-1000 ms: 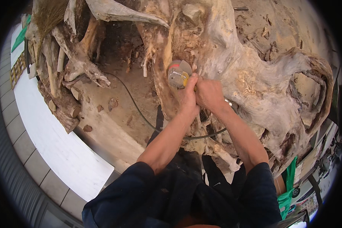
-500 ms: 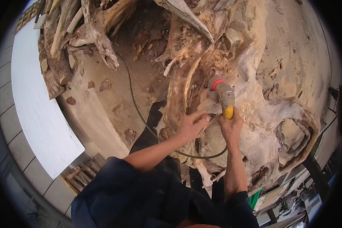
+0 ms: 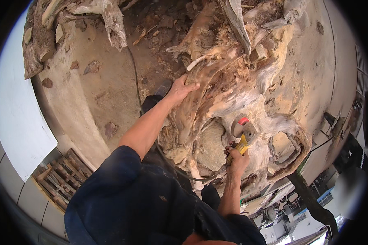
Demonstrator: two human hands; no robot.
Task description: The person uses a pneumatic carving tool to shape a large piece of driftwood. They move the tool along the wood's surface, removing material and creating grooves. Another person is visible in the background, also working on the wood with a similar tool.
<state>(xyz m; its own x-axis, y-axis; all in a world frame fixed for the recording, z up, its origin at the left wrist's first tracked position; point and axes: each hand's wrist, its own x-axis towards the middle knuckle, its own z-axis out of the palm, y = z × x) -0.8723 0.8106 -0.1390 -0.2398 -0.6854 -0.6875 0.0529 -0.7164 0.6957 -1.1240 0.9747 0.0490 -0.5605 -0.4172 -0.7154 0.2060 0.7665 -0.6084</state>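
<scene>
Head view. The right hand [image 3: 238, 160] is closed around the yellow body of an angle grinder [image 3: 242, 136]; its fingers are wrapped and clamped on the handle. The grinder's head, with a red guard, lies just beyond the fingertips, against the pale wood of a large root stump [image 3: 233, 94]. The left hand [image 3: 180, 87] is laid flat on a ridge of the stump, fingers together and pressed on the wood, nothing held.

A black power cord [image 3: 135, 77] runs over the dusty ground [image 3: 98, 94] behind the left wrist.

Risk, as judged: with one-handed control, the disc could snag in a root fold and kick back toward the forearm. The cord could be caught underfoot.

Room: jagged root edges crowd both hands closely; open ground is found only beyond the left fingers.
</scene>
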